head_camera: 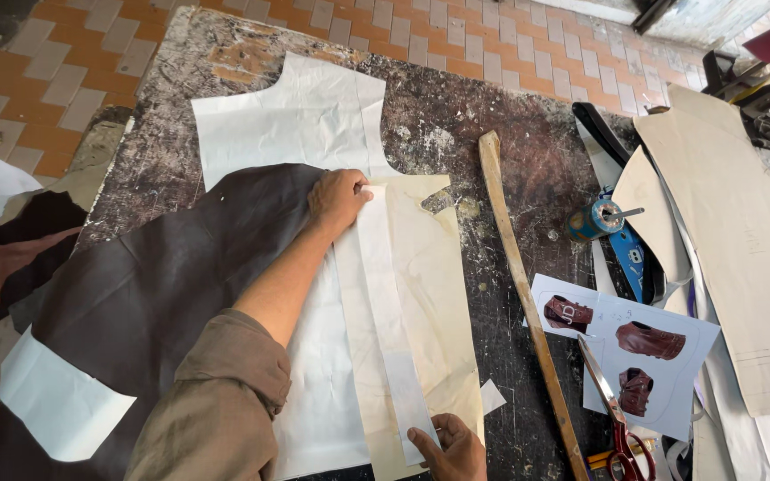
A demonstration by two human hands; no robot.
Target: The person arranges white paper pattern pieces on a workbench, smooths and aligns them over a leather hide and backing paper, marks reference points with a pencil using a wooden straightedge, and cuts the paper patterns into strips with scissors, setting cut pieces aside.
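My left hand (339, 198) pinches the top end of a long narrow white paper strip (388, 312), and my right hand (449, 448) grips its bottom end near the table's front edge. The strip lies lengthwise over a cream pattern sheet (434, 285). Under these lies a large white paper pattern piece (300, 120) with curved cut-outs. A dark brown leather hide (162, 285) covers the left of the table beneath my left forearm.
A long wooden stick (519, 285) lies to the right of the patterns. Red-handled scissors (615, 419) rest on a printed sheet showing brown jackets (661, 343). A blue thread spool (594, 220) and stacked card patterns (741, 240) sit at right. Worn dark tabletop (456, 107).
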